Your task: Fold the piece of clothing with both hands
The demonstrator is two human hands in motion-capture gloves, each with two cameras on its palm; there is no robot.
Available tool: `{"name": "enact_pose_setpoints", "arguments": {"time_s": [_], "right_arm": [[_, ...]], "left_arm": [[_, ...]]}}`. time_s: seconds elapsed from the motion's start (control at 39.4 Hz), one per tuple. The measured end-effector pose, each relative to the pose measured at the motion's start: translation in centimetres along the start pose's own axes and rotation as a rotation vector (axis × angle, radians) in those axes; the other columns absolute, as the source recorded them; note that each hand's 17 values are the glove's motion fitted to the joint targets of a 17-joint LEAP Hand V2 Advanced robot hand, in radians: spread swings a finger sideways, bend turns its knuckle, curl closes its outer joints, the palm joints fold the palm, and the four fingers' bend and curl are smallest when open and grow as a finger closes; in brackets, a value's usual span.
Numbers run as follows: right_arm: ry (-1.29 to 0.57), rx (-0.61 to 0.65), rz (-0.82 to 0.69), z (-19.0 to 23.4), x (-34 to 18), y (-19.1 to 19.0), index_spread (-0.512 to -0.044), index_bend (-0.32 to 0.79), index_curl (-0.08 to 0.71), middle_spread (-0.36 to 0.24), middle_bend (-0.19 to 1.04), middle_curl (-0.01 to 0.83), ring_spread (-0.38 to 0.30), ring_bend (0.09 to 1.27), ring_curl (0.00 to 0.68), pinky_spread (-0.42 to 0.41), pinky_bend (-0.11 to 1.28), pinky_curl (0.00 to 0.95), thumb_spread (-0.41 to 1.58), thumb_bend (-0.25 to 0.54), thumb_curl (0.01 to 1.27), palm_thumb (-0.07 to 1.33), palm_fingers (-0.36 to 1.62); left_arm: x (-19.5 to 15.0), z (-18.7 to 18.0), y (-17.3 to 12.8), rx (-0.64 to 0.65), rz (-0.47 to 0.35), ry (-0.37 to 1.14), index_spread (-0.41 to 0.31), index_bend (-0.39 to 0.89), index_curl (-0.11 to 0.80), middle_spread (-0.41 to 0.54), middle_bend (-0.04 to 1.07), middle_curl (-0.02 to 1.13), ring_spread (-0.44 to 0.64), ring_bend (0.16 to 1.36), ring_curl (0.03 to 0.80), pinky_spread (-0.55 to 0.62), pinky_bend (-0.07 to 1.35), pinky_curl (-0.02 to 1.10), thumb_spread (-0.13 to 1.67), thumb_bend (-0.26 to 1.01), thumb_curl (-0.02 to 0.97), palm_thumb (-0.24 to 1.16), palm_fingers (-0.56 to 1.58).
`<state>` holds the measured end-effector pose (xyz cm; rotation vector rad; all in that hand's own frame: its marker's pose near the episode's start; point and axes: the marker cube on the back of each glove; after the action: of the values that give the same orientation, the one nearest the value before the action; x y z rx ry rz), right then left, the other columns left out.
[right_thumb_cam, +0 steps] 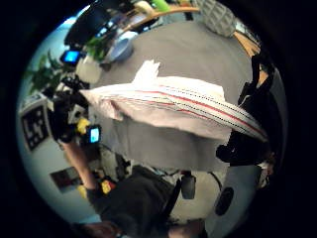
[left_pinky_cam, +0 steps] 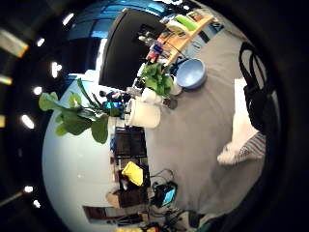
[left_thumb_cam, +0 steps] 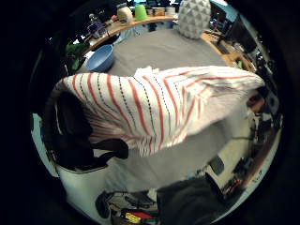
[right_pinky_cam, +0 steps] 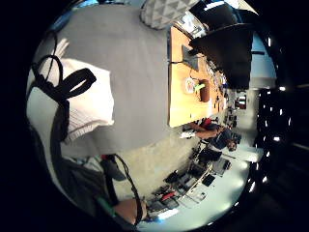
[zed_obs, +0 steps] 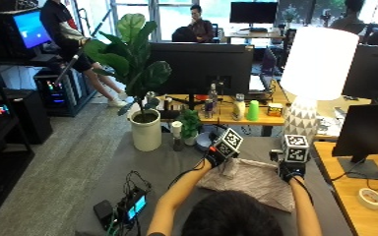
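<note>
Both hands hold the striped garment (zed_obs: 254,179) lifted off the grey bench (zed_obs: 143,172), stretched between them: the left hand (zed_obs: 216,158) pinches one edge in its fingers (left_thumb_cam: 77,140), the right hand (zed_obs: 292,169) pinches the far edge. The fold looks barely begun (no finished crease shows), so laying it flat and doubling it over remain. No brand, label or readable writing shows on the cloth.

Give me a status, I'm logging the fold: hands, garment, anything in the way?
Left hand and right hand each grip an edge of the striped garment. Garment lifted over the grey table. Nothing obstructing.
</note>
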<state>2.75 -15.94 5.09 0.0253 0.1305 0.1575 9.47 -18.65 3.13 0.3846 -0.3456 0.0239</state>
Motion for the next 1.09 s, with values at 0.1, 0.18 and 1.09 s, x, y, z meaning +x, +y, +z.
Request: {"name": "enact_pose_setpoints", "arguments": {"time_s": [0.1,0.18,1.09], "right_arm": [[-0.034,0.042,0.104,4.5,0.9,-4.6,-0.226,0.18,0.404,-0.154,0.35,0.496,-0.212,0.62,0.457,-0.266,0.59,0.445,0.40,-0.027,0.66,1.06,1.25],[-0.096,0.050,0.140,7.0,1.3,-5.3,-0.236,0.14,0.394,-0.149,0.33,0.491,-0.208,0.58,0.450,-0.260,0.57,0.440,0.46,-0.017,0.66,1.06,1.12],[-0.015,-0.149,0.513,17.0,0.8,2.8,-0.173,0.01,0.155,0.000,0.20,0.431,-0.110,0.62,0.432,-0.159,0.75,0.440,1.33,0.037,0.41,0.67,0.88]], "left_arm": [[1.3,0.6,-0.2,0.006,-0.070,-0.004,-0.294,0.25,0.509,-0.295,0.42,0.57,-0.34,0.63,0.468,-0.35,0.47,0.46,1.00,0.06,0.631,0.71,1.17],[3.1,1.4,0.7,-0.045,-0.084,0.128,-0.278,0.18,0.497,-0.291,0.37,0.56,-0.33,0.60,0.459,-0.34,0.47,0.46,1.09,0.04,0.610,0.65,1.08],[6.8,8.5,11.6,-0.763,-0.051,0.574,-0.096,0.12,0.300,0.086,0.18,0.33,0.27,0.57,0.358,0.38,0.37,0.35,1.30,-0.01,0.246,0.02,-0.01]]}}
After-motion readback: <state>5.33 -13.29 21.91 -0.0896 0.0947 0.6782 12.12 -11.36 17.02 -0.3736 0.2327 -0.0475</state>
